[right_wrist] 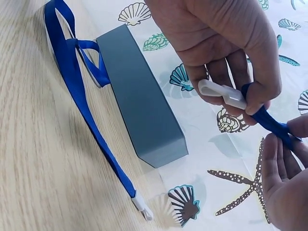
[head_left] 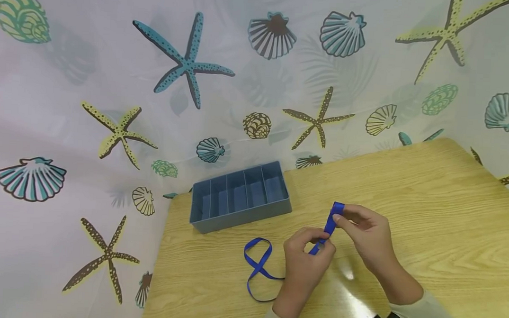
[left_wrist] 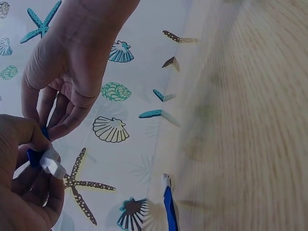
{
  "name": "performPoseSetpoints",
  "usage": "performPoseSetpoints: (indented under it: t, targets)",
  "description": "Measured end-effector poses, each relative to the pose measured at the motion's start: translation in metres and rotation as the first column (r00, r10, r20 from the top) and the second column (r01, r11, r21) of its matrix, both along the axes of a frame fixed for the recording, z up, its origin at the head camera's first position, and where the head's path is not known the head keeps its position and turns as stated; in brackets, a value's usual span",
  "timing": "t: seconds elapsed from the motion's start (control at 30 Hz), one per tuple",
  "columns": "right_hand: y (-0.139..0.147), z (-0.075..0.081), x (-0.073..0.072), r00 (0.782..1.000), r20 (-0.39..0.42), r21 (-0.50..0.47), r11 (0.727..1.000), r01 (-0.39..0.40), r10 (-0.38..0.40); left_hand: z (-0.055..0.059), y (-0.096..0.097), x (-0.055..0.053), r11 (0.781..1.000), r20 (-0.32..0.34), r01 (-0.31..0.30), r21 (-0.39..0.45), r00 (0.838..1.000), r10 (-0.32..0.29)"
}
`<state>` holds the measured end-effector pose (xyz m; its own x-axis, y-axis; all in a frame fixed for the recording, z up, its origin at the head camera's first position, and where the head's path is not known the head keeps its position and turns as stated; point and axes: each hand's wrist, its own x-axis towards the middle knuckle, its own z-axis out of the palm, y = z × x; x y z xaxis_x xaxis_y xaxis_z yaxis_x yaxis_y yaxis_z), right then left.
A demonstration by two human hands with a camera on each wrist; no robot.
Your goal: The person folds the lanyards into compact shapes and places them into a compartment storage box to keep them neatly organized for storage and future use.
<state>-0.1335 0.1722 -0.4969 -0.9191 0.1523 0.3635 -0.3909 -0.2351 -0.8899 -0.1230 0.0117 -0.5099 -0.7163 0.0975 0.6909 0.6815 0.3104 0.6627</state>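
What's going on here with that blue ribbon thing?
Someone's left hand is pinching a blue strap next to its white clip, and their right hand pinches it further along. It's held up above the wooden table. A looped length of strap lies on the table in front of the blue-grey tray, with another white clip at its end.
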Motion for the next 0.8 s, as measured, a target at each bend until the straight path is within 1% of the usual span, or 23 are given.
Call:
performPoseSetpoints:
  t: [0.13, 0.27, 0.4, 0.47, 0.53, 0.57, 0.63, 0.67, 0.73, 0.8]
  targets:
    - [0.0, 0.001, 0.001, 1.0, 0.021, 0.0, 1.0, 0.001, -0.001, 0.001, -0.001, 0.002, 1.0, 0.003, 0.016, 0.027, 1.0, -0.016]
    - [0.001, 0.002, 0.001, 1.0, 0.03, 0.042, 0.999, 0.005, -0.007, 0.001, -0.001, 0.003, 0.997, 0.022, 0.056, 0.058, 0.998, -0.057]
    - [0.002, 0.004, 0.0, 0.999, 0.039, 0.103, 0.994, 0.028, -0.032, 0.0, -0.002, 0.003, 0.987, 0.066, 0.115, 0.115, 0.99, -0.123]
    - [0.003, 0.005, -0.001, 0.998, 0.045, 0.124, 0.992, 0.032, -0.038, 0.001, -0.002, 0.004, 0.975, 0.12, 0.145, 0.168, 0.979, -0.166]
    - [0.003, 0.006, -0.001, 0.998, 0.052, 0.144, 0.989, 0.034, -0.041, 0.001, -0.002, 0.004, 0.961, 0.195, 0.159, 0.226, 0.959, -0.205]
    - [0.003, 0.006, -0.001, 0.998, 0.055, 0.147, 0.989, 0.033, -0.041, 0.001, -0.003, 0.005, 0.956, 0.241, 0.158, 0.248, 0.946, -0.219]
    - [0.003, 0.006, -0.001, 0.997, 0.062, 0.153, 0.988, 0.032, -0.042, 0.002, -0.005, 0.005, 0.943, 0.338, 0.149, 0.298, 0.907, -0.25]
    - [0.003, 0.005, -0.001, 0.997, 0.067, 0.155, 0.987, 0.032, -0.042, 0.003, -0.006, 0.005, 0.939, 0.377, 0.138, 0.314, 0.89, -0.257]
    - [0.003, 0.004, -0.001, 0.996, 0.076, 0.171, 0.985, 0.035, -0.049, 0.003, -0.008, 0.005, 0.936, 0.436, 0.125, 0.329, 0.859, -0.268]
    - [0.003, 0.003, -0.001, 0.995, 0.084, 0.195, 0.98, 0.039, -0.057, 0.003, -0.01, 0.003, 0.934, 0.482, 0.113, 0.338, 0.832, -0.275]
